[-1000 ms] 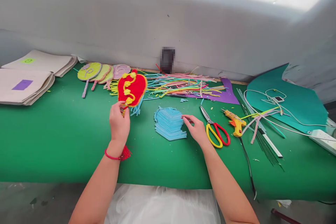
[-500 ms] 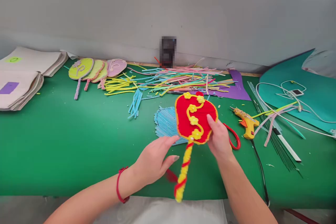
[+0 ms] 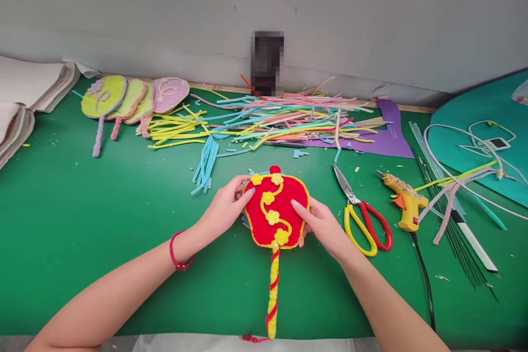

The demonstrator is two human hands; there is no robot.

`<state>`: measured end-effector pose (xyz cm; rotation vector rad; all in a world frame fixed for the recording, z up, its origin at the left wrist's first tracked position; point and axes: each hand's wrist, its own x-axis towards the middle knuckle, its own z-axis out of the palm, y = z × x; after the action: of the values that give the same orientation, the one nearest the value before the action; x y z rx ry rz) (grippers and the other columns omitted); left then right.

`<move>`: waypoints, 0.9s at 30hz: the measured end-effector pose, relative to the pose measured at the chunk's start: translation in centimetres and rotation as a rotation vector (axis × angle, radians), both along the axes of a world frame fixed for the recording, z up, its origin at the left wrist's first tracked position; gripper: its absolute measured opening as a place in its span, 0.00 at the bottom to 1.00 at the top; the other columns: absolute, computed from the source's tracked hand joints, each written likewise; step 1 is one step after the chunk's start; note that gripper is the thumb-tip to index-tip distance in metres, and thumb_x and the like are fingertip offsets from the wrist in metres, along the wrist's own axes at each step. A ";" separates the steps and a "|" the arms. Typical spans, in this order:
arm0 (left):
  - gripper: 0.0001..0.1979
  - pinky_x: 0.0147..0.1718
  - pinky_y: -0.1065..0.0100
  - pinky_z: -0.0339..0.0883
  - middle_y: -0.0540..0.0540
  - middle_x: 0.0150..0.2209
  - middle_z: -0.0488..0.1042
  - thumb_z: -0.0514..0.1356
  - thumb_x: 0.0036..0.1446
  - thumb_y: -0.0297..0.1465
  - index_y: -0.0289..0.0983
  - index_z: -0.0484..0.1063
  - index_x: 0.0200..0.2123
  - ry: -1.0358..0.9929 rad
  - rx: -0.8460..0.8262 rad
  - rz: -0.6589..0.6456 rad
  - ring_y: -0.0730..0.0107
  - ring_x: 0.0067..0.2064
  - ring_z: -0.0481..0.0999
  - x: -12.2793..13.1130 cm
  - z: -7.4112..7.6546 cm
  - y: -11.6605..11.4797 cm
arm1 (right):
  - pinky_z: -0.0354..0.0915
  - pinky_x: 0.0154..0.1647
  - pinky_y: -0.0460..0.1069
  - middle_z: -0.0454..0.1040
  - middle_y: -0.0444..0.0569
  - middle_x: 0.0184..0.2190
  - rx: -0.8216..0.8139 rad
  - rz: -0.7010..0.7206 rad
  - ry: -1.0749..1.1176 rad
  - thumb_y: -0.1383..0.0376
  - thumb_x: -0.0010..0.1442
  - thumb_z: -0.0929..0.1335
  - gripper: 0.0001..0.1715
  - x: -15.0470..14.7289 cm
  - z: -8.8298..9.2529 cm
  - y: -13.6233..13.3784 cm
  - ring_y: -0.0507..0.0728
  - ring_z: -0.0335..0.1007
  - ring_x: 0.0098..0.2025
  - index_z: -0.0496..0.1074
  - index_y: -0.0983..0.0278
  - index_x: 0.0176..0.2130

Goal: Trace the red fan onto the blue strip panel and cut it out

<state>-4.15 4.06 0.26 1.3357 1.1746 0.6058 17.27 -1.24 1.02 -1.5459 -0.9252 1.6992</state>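
Note:
Between my hands is a red hand fan with a yellow edge, yellow flowers along a curling stem and a handle wrapped in yellow and red. My left hand pinches its upper left edge, thumb on the front. On the right edge, my right hand grips it the same way, with the fingers partly hidden behind. The handle points down toward the table's front edge, where a red tassel shows at its end. Behind the fan, a light-blue ribbed piece is mostly covered.
Scissors and a yellow glue gun lie on the right, near thin dark wires and a white cable. Pipe cleaners are heaped at the back. Several pastel fans and open books lie left.
My left hand has come up from beside the handle and taken hold of the fan's left edge. The fan now hangs straighter, and the scissors have come into full view.

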 end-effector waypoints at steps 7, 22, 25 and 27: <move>0.18 0.27 0.70 0.59 0.54 0.28 0.66 0.54 0.61 0.37 0.41 0.65 0.53 0.310 0.181 -0.047 0.72 0.27 0.65 -0.1 -0.4 0.9 | 0.58 0.17 0.45 0.64 0.38 0.15 0.178 -0.060 -0.509 0.42 0.56 0.64 0.26 0.9 -1.1 0.3 0.50 0.59 0.14 0.63 0.61 0.28; 0.12 0.39 0.63 0.68 0.45 0.43 0.72 0.52 0.61 0.29 0.40 0.66 0.48 0.386 0.422 -0.058 0.66 0.41 0.71 -1.7 -2.2 2.1 | 0.55 0.14 0.44 0.65 0.41 0.15 0.137 -0.023 -0.543 0.42 0.57 0.63 0.27 1.3 -1.9 1.4 0.48 0.56 0.14 0.65 0.62 0.27; 0.13 0.42 0.60 0.68 0.44 0.44 0.72 0.51 0.61 0.28 0.39 0.65 0.48 0.408 0.439 -0.084 0.64 0.43 0.71 -1.7 -2.3 2.0 | 0.56 0.13 0.44 0.65 0.41 0.16 0.090 -0.034 -0.477 0.42 0.57 0.64 0.26 1.5 -1.9 1.4 0.48 0.56 0.13 0.66 0.62 0.27; 0.13 0.44 0.59 0.68 0.44 0.45 0.72 0.51 0.61 0.27 0.39 0.65 0.49 0.415 0.455 -0.101 0.63 0.44 0.70 -1.7 -2.4 2.0 | 0.56 0.12 0.44 0.65 0.41 0.16 0.064 -0.055 -0.428 0.42 0.56 0.65 0.26 1.7 -1.9 1.4 0.48 0.55 0.13 0.65 0.62 0.27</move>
<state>-5.86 6.03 -2.14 1.9654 1.3359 0.5571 18.98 0.20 -0.86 -1.9117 -1.1218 1.3081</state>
